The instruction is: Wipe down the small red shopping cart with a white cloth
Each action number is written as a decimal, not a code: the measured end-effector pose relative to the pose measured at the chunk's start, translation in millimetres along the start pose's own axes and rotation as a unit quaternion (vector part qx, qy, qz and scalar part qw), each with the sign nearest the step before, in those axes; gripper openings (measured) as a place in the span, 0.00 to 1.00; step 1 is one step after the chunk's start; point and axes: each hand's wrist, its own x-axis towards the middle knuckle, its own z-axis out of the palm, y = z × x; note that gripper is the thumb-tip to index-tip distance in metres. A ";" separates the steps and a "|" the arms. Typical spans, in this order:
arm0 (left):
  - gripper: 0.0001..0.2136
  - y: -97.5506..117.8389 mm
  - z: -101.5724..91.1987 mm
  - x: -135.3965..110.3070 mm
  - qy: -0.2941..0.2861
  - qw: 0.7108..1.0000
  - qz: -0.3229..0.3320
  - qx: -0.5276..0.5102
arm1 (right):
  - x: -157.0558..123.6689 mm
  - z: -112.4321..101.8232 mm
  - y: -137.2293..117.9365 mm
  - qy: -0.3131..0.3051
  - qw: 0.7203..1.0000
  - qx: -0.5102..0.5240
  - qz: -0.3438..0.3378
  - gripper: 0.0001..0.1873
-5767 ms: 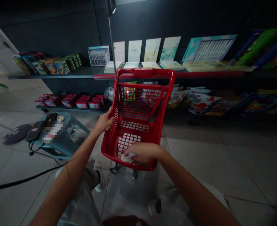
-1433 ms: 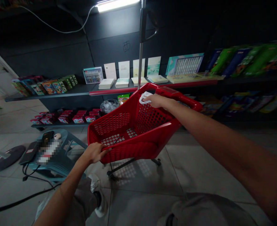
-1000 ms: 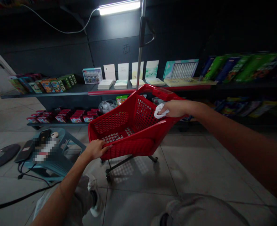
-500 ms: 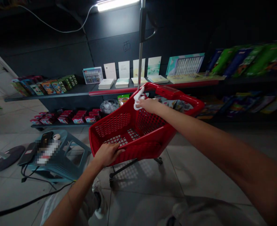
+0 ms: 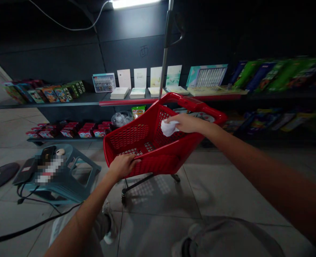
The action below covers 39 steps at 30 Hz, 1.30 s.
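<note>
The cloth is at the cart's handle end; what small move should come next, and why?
Probably draw the cloth along the handle-end mesh: the right hand holds it bunched there, and the left hand, on the near rim, could steady the cart.

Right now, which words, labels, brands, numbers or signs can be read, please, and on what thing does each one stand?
"西", as it seems, drawn on the wall.
Too small or blurred to read: the print on the red boxes, the green bag and the booklets.
Pixelated, so not readable: the patch above the stool.
No text can be read on the cart or the cloth.
</note>
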 end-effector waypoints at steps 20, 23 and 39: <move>0.30 1.9 -7.4 23.1 0.034 0.999 0.006 -0.004 | -99.2 116.5 -46.0 0.307 0.873 0.224 0.306 0.24; 0.31 -1.6 -7.9 24.7 0.035 0.999 0.010 -0.006 | -90.2 117.3 -48.5 0.295 0.852 0.258 0.347 0.35; 0.34 -3.9 2.5 29.7 0.034 0.999 0.008 -0.003 | -68.8 183.1 -28.9 0.433 0.751 0.227 0.444 0.17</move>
